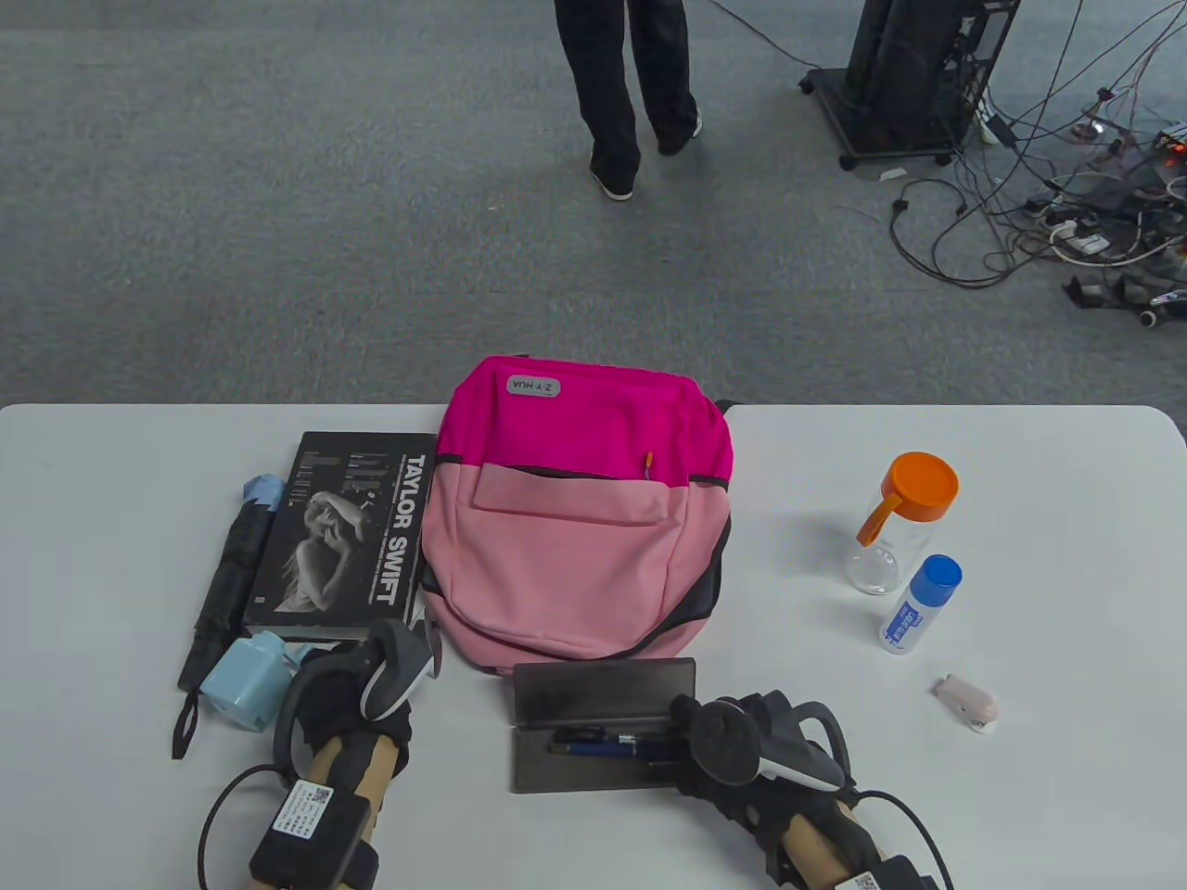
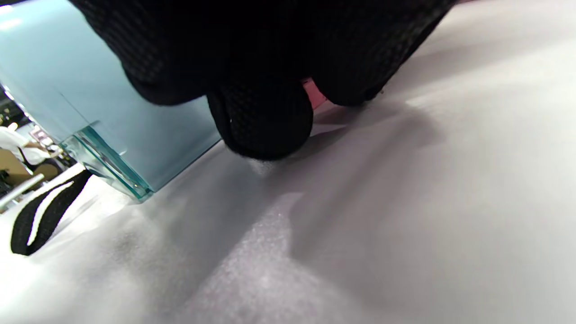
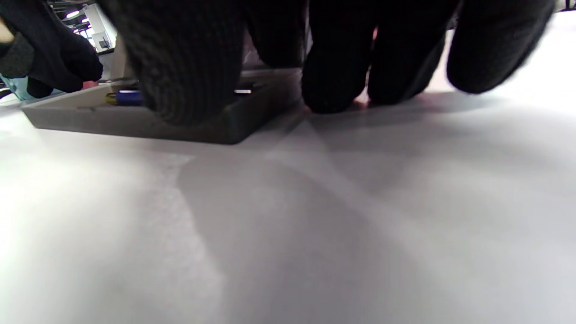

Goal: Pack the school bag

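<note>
Bag (image 1: 580,519) is lying closed mid-table, just beyond the open pen case (image 1: 603,732), whose long axis runs left-right. We are resting our right hand (image 1: 751,751) on its right end, fingers curled down, gripping nothing we can see; left hand (image 1: 357,700) is farther off.

One backpack (image 1: 580,519), one book (image 1: 348,538), one umbrella (image 1: 227,584) — two bottles (image 1: 895,528), two pens (image 1: 603,742).

A lab or recording room, by its looks: grey carpet floor (image 1: 278,204); a wheeled black equipment rack (image 1: 913,79); loose cables and power strips (image 1: 1076,213); a plain white table (image 1: 1020,760).
</note>
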Tool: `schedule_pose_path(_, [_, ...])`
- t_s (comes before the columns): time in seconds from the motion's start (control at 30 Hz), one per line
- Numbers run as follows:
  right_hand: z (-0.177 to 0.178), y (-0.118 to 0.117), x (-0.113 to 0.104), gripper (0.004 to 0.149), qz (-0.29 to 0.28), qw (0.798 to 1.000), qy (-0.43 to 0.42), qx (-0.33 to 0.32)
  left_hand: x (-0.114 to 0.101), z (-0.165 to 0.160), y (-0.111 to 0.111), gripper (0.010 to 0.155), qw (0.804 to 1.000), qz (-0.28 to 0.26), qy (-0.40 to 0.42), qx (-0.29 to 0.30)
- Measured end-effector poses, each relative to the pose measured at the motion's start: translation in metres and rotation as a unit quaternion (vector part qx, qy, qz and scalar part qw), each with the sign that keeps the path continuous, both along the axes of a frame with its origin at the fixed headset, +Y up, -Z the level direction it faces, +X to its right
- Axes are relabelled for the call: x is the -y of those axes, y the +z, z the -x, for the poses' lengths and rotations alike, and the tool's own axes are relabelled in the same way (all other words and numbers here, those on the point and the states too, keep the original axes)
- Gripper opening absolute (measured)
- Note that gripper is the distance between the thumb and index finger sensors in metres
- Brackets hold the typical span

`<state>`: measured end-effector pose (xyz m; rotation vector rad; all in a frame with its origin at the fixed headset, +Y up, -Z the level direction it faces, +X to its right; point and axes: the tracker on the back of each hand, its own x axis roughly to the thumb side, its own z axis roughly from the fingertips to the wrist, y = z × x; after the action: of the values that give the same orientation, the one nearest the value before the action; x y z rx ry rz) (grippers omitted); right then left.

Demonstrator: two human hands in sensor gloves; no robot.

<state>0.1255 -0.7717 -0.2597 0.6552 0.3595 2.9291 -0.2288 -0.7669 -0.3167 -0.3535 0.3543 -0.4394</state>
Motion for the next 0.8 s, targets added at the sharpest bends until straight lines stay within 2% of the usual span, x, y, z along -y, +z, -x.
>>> schedule_pose_path(0.17, [0.000, 0.000, 0.000, 0.077, 0.001, 1.000, -0.001, 0.000, -0.001, 0.002, 0.002, 0.059, 0.999, -0.018, -0.022, 0.018])
schedule_pose_path(0.23, [0.000, 0.000, 0.000, 0.077, 0.002, 1.000, -0.001, 0.000, -0.002, 0.002, 0.003, 0.059, 0.999, -0.003, -0.027, 0.026])
schedule_pose_path(0.37, [0.000, 0.000, 0.000, 0.077, 0.002, 1.000, -0.002, 0.000, -0.009, 0.006, 0.006, 0.058, 0.999, -0.009, -0.008, 0.035])
schedule_pose_path(0.57, [0.000, 0.000, 0.000, 0.077, 0.002, 1.000, -0.002, 0.001, -0.011, 0.011, 0.003, 0.056, 0.999, -0.033, 0.026, 0.012])
schedule_pose_path(0.8, [0.000, 0.000, 0.000, 0.077, 0.000, 1.000, 0.000, 0.000, -0.009, 0.003, 0.007, 0.054, 0.998, -0.052, -0.005, 0.022])
